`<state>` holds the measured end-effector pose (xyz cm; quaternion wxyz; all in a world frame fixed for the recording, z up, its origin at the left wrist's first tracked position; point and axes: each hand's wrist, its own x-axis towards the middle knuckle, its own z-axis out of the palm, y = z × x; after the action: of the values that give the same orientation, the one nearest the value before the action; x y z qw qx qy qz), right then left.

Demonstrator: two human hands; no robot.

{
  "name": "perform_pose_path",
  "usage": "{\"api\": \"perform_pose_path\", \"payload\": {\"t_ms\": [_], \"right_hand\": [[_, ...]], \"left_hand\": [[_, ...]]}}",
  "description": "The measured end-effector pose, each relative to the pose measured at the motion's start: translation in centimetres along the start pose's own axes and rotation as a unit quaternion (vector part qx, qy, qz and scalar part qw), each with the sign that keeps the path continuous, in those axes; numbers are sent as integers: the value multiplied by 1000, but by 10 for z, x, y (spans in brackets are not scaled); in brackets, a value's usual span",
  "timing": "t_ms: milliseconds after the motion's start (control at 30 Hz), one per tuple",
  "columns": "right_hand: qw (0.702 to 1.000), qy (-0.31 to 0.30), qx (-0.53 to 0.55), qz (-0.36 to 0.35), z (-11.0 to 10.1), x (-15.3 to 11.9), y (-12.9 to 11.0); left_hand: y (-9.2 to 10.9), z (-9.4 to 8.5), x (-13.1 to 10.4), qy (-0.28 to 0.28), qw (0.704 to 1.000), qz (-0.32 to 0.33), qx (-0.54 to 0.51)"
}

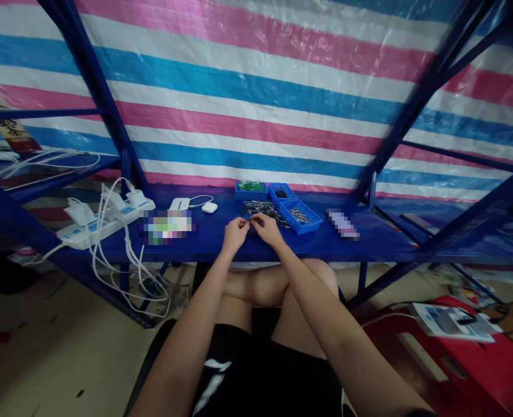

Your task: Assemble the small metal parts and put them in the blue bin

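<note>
My left hand (237,233) and my right hand (265,229) meet fingertip to fingertip above the front part of the blue table. Fingers of both are pinched together; whatever sits between them is too small to make out. Just behind them lies a loose pile of thin dark and silvery pieces (262,209). A blue bin (302,226) with similar small metal-looking pieces stands right of the pile. Behind it is a smaller blue bin (281,191) holding dark bits, and beside that a blue bin with green pieces (251,187).
On the left are a white power strip (104,227) with plugs and dangling cables, a blurred-out flat item (169,226), a white power bank (180,204) and a small white case (210,207). A blurred phone-like item (343,225) lies right. Blue frame posts flank the table (369,243).
</note>
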<state>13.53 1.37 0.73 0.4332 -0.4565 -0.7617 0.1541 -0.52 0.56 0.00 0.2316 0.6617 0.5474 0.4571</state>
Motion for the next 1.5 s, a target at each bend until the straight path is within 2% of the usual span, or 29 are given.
{"api": "perform_pose_path", "payload": {"t_ms": [133,333,600,1500], "right_hand": [[999,49,0,22,3,2,11],[1000,-2,0,10,5,2,16],[998,19,43,39,2,0,9],[997,21,40,62,0,0,9]], "left_hand": [[2,-1,-2,6,1000,-9,-14],[0,0,-2,9,1000,7,-21],[0,0,-2,6,1000,7,-20],[4,0,-3,-4,1000,10,4]]}}
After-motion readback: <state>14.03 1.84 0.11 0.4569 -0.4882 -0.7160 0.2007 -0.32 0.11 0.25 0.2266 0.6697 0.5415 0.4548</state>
